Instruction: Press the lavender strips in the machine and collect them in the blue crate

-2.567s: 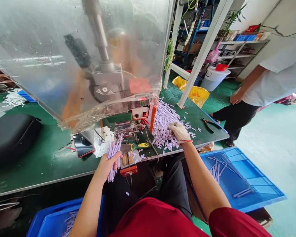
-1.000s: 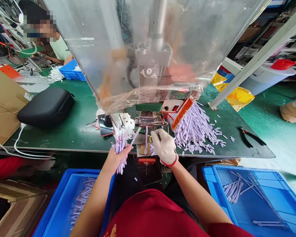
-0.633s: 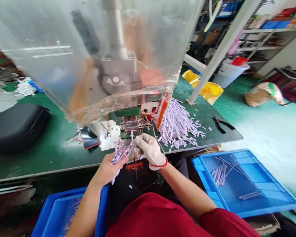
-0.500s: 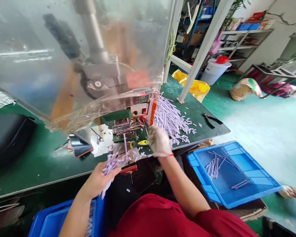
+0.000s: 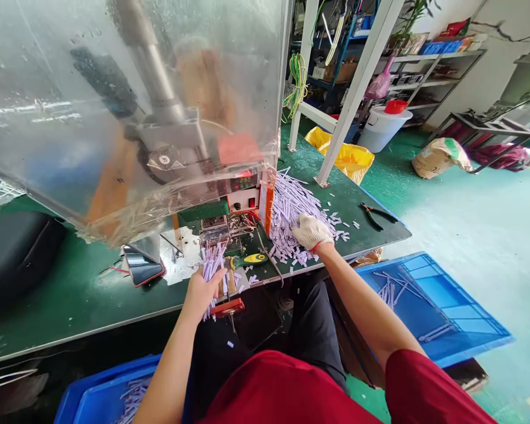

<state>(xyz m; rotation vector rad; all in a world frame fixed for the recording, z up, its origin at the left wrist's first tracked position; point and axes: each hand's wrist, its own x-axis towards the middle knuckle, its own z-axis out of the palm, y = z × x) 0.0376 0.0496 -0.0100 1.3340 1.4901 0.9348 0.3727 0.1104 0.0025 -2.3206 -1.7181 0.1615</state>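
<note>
My bare left hand point(image 5: 204, 288) is closed around a bundle of thin lilac strips point(image 5: 213, 259), held in front of the bench machine's small metal fixture point(image 5: 215, 228). On my right hand point(image 5: 312, 232) is a white knit glove. It rests against the front of a large heap of lilac strips point(image 5: 291, 200), its fingers curled together into the heap. Whatever lies between those fingers is hidden. Just right of the bundle, a yellow-and-green-handled tool point(image 5: 252, 259) lies by the fixture.
A clouded plastic guard point(image 5: 229, 76) covers the machine above my hands. Black pliers point(image 5: 377, 215) lie on the bench's right end. Blue crates with strips stand to the right point(image 5: 450, 294) and lower left point(image 5: 99, 394). A phone point(image 5: 143, 264) lies at left.
My right hand has moved right, from beside the fixture to the heap. My left hand has shifted up and right with its bundle. The strip that reached from the fixture is no longer distinct.
</note>
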